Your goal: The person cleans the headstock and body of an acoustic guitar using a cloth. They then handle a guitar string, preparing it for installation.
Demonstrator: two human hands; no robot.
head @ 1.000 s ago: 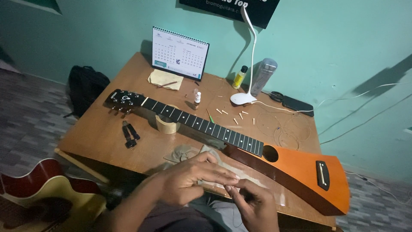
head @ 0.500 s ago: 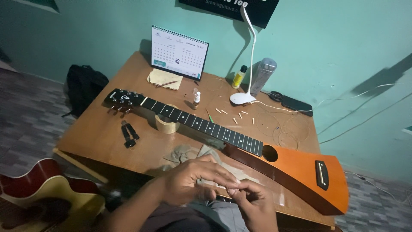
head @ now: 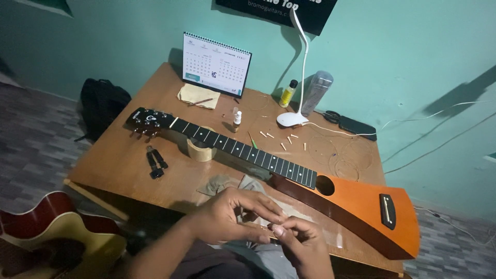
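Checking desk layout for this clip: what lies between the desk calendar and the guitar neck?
In the head view, a tan cloth with a pencil on it and a small white bottle lie between the desk calendar and the guitar neck.

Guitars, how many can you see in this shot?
2: an orange guitar lying across the wooden table, and a red-and-yellow guitar at the lower left, partly cut off by the frame.

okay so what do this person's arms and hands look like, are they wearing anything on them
Both the left hand and the right hand are bare: no gloves, and no rings or watch that show. The left forearm is uncovered as far as the frame shows, with no sleeve in sight. The right arm is mostly out of view.
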